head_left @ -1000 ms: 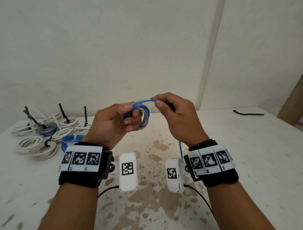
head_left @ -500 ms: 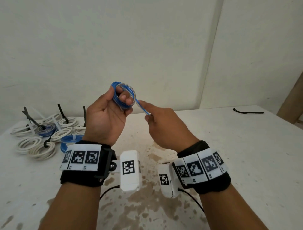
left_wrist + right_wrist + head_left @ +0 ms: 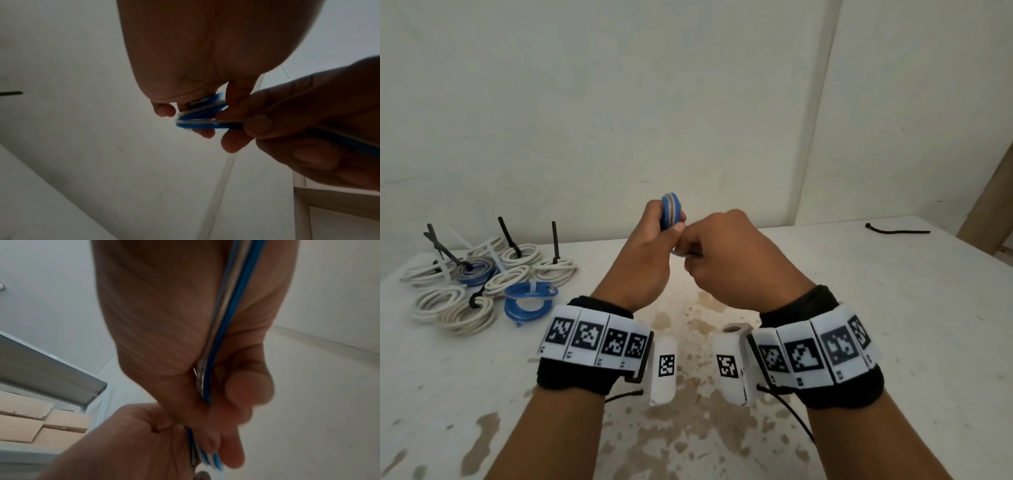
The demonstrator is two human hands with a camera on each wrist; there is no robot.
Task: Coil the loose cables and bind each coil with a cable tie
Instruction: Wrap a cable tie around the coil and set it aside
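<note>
Head view, from the left: a cluster of bound coils point(image 3: 482, 284) lies near the far left edge of the surface point(image 3: 893, 325), round loops of smooth white cable and two of glossy blue, cinched with thin black and white ties whose tails stick up. The surface is pale and matte, blotched with brown stains in the middle. Above it, the left hand point(image 3: 650, 253) curls its fingers round a small flat coil of blue-and-white cable point(image 3: 670, 209), held on edge. The right hand point(image 3: 729, 260) touches it, pinching the cable's loose tail point(image 3: 224, 318), which runs down across its palm. Bare surface lies to the right, where a black cable tie point(image 3: 897, 231) rests near the far right edge.
</note>
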